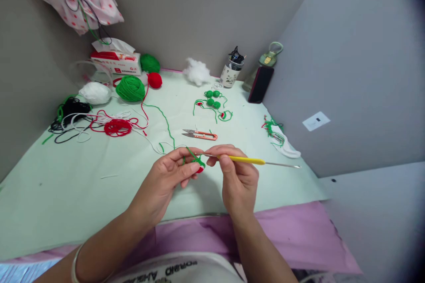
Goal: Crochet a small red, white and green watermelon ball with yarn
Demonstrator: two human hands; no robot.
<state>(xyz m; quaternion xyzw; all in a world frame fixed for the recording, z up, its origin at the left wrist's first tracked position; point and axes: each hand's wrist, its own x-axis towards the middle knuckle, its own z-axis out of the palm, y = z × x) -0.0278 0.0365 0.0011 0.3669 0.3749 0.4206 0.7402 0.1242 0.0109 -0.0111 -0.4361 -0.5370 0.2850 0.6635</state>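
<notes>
Green-and-red crochet piece (200, 166) sits pinched between the thumb and fingers of the left hand (168, 171), above the near part of the pale worktop (73, 203). The right hand (239, 181) grips the yellow handle of a crochet hook (247, 159) like a pen, its one metal end at the piece, the other pointing off to the right. Just beyond the hands lie orange-handled snips (206, 135), blades to the left. Behind these are small green balls (213, 93) and loose yarn ends. A green strand (164, 119) runs from the left hand toward a large green yarn ball (130, 89), with a red yarn ball (154, 80) near it and tangled red cord (117, 128) in front. Farther back stand white stuffing (197, 71), a patterned cup (230, 75) and, at right, a dark phone (261, 85) leaning by a green bottle (268, 59).
</notes>
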